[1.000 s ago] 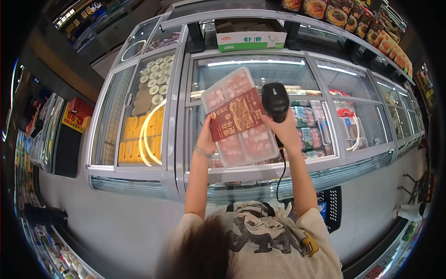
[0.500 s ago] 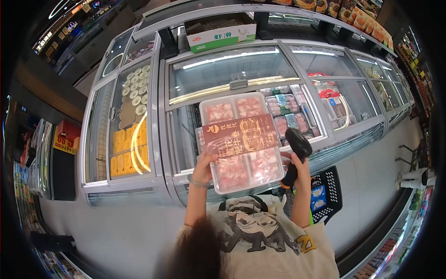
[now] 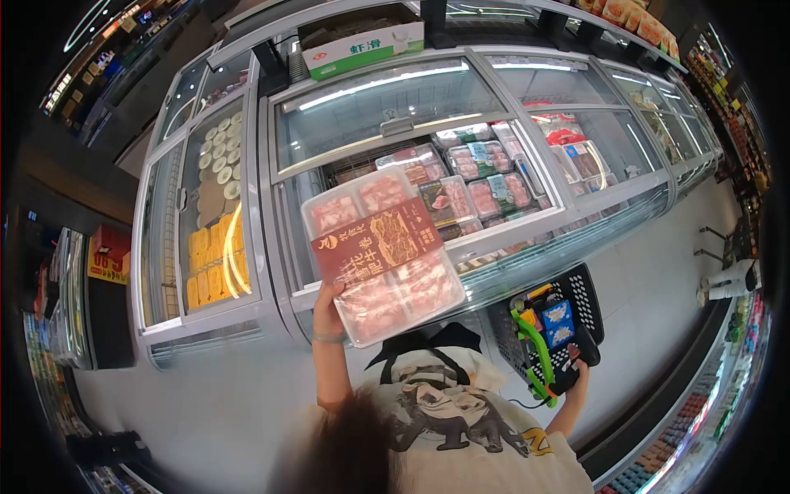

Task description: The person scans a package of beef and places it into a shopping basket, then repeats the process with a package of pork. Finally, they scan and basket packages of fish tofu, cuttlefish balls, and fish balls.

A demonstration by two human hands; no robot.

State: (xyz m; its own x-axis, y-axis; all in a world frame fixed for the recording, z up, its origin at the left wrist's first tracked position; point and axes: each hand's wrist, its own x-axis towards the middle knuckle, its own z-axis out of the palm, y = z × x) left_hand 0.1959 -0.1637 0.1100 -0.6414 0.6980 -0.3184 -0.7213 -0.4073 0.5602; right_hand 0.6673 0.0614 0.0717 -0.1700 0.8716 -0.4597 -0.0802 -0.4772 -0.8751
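Observation:
My left hand (image 3: 327, 313) grips the lower left edge of a large clear-wrapped tray of rolled meat slices (image 3: 372, 309), which has a brown printed band across its middle. The tray is tilted in front of the opened freezer. Down at the right, my right hand (image 3: 578, 380) is closed around a black handheld scanner (image 3: 586, 347) with a rounded head. It is beside the green handle (image 3: 539, 358) of a black shopping basket (image 3: 586, 300). Blue packs (image 3: 559, 323) and a yellow item lie in the basket.
The chest freezer (image 3: 271, 206) spans the front, with packed meat trays (image 3: 498, 193) under its open section. Yellow packs (image 3: 218, 255) and round tubs fill the left compartment. A green-and-white carton (image 3: 362, 53) rests on the shelf above. Another person's legs (image 3: 731, 281) show at far right.
My right hand has left the tray and moved down right to the basket with the scanner. My left hand has shifted left, still holding the tray, which is now more tilted.

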